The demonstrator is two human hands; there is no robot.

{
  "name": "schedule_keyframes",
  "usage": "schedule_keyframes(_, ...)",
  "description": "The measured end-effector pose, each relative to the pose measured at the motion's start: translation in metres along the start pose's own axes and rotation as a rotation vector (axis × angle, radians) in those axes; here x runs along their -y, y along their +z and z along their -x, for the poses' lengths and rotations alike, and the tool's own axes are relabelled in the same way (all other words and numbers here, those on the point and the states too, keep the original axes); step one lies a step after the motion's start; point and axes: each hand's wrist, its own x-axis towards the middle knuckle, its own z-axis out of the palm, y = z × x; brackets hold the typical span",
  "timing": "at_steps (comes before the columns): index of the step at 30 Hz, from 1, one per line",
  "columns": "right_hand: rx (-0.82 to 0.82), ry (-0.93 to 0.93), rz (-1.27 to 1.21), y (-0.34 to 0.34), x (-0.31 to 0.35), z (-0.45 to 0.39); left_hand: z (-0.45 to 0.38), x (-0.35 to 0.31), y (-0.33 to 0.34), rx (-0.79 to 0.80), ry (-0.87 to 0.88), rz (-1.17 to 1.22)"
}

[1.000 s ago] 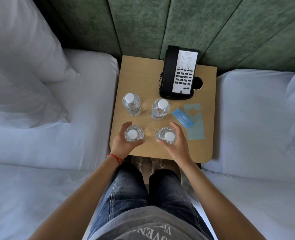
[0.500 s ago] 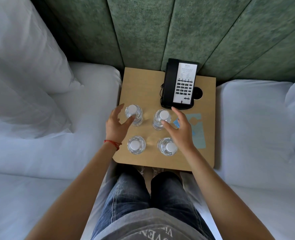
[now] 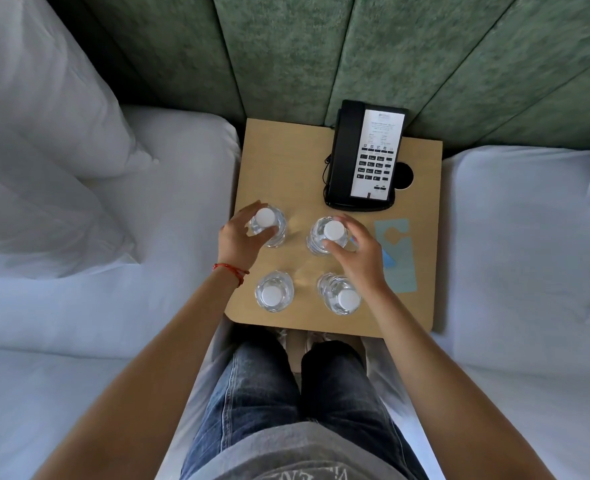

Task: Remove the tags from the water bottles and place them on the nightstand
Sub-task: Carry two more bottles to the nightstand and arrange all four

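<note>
- We look straight down from the head view at a small wooden nightstand [image 3: 279,161], serving as our desk, in the middle of the frame between two white beds.
- Four clear water bottles with white caps stand upright in a square at the lower centre of the desk: far-left bottle [image 3: 269,226], far-right bottle [image 3: 324,237], near-left bottle [image 3: 274,295], near-right bottle [image 3: 339,298].
- Left hand [image 3: 239,239]: fingers curled around the far-left bottle just below its cap, grasping it.
- Right hand [image 3: 359,256]: thumb and fingers closed around the neck of the far-right bottle, grasping it; the wrist passes above the near-right bottle.
- Two near bottles stand free, touched by neither hand.
- Tags: a pale teal hang tag [image 3: 399,271] with a cut-out lies flat on the desk right of the bottles, and a blue tag [image 3: 389,260] lies on it, partly hidden by the right hand.
- No tag is visible on any bottle neck from this angle; the hands cover the two far necks, so we cannot tell for those.
- A black telephone [image 3: 366,157] sits at the upper right of the desk, well apart from the bottles.
- Judgement: at least two tags are off and placed. The work looks late-stage, with the far pair being handled or arranged. What remains, if anything, is under the hands.
</note>
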Motion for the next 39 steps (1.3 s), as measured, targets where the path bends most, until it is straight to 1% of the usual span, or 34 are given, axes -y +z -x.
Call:
schedule_keyframes(3,0.002,-0.008,-0.038,0.003,0.002,-0.004,-0.002,0.001,0.001,-0.011,0.010,0.008)
schedule_keyframes(8,-0.059,0.003,-0.098,0.006,0.001,-0.012,-0.003,0.001,0.006,-0.069,0.033,0.044)
schedule_keyframes(13,-0.066,-0.025,-0.094,0.010,0.007,-0.029,-0.016,-0.003,0.007,-0.121,0.034,0.048)
schedule_keyframes(22,-0.047,-0.032,-0.126,0.021,0.022,-0.068,-0.058,-0.017,0.008,-0.119,0.103,0.062)
schedule_keyframes(30,-0.048,-0.055,-0.164,0.028,0.038,-0.112,-0.095,-0.032,0.014,-0.122,0.123,0.034)
schedule_keyframes(34,-0.036,-0.089,-0.137,0.031,0.043,-0.132,-0.109,-0.039,0.018,-0.098,0.134,0.047)
schedule_keyframes(39,-0.019,-0.081,-0.138,0.028,0.053,-0.156,-0.129,-0.047,0.021,-0.082,0.145,0.063)
